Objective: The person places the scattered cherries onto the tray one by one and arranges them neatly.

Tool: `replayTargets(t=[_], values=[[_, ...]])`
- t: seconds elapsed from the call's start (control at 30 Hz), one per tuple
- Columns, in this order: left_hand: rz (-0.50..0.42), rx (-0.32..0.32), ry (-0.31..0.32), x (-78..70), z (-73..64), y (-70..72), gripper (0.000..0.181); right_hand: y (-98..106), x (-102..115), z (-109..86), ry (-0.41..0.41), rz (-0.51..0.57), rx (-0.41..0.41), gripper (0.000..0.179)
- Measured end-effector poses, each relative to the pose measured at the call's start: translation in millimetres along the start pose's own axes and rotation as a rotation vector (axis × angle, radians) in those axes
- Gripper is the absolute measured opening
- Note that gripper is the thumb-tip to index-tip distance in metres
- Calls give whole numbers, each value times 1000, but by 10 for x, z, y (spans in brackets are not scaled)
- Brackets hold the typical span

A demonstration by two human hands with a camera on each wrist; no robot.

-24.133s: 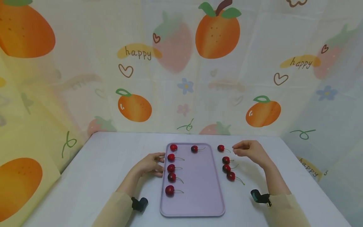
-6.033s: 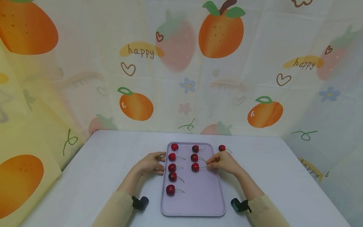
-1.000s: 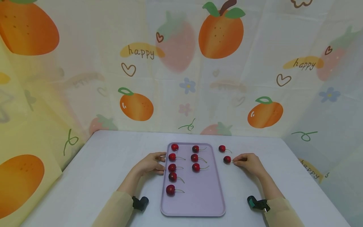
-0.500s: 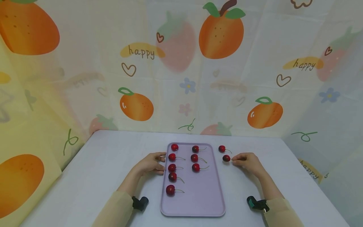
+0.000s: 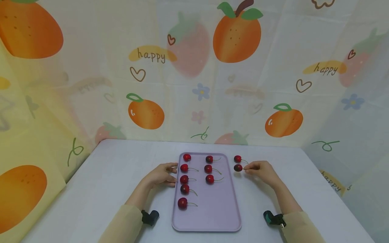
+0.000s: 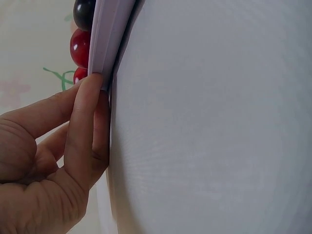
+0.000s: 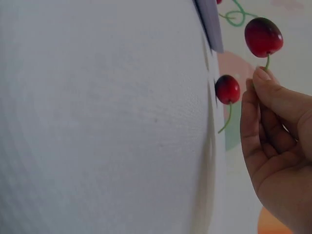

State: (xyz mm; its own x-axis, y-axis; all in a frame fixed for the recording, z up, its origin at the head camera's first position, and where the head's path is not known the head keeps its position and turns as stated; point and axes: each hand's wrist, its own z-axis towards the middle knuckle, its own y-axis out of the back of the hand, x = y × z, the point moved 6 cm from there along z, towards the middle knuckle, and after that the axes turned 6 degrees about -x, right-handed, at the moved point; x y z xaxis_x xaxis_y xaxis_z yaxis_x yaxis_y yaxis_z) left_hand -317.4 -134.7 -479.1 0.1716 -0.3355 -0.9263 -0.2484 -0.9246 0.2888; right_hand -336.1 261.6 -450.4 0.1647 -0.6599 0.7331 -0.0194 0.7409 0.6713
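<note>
My right hand (image 5: 262,171) pinches the green stem of a dark red cherry (image 5: 238,167) between thumb and fingertips. In the right wrist view this cherry (image 7: 263,37) hangs clear of the table, its stem between the fingertips (image 7: 262,74). Another cherry (image 5: 237,158) lies on the table just behind it, right of the lilac tray (image 5: 209,216). My left hand (image 5: 161,174) rests against the tray's left edge with loosely spread fingers; in the left wrist view a fingertip (image 6: 91,82) touches the tray's outer wall (image 6: 108,44).
Several cherries form a column along the tray's left side, with a cherry (image 5: 182,203) at its near end. A shorter column of three, with a cherry (image 5: 209,179) nearest, lies right of the tray's middle. The white table (image 5: 106,189) ends at a fruit-printed cloth (image 5: 194,101).
Over the last second my right hand lifts the pinched cherry off the table and moves left towards the tray. Six seconds ago it was at the tray's third right-column cherry. The left hand stays put.
</note>
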Motion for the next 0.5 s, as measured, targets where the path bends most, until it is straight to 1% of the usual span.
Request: replayTargets(t=[0.3, 0.5], values=[[0, 1, 4, 1, 2, 4, 74, -53, 130, -2, 42, 16, 9, 19], [4, -2, 5, -1, 1, 5, 73, -89, 170, -12, 34, 34, 13, 17]])
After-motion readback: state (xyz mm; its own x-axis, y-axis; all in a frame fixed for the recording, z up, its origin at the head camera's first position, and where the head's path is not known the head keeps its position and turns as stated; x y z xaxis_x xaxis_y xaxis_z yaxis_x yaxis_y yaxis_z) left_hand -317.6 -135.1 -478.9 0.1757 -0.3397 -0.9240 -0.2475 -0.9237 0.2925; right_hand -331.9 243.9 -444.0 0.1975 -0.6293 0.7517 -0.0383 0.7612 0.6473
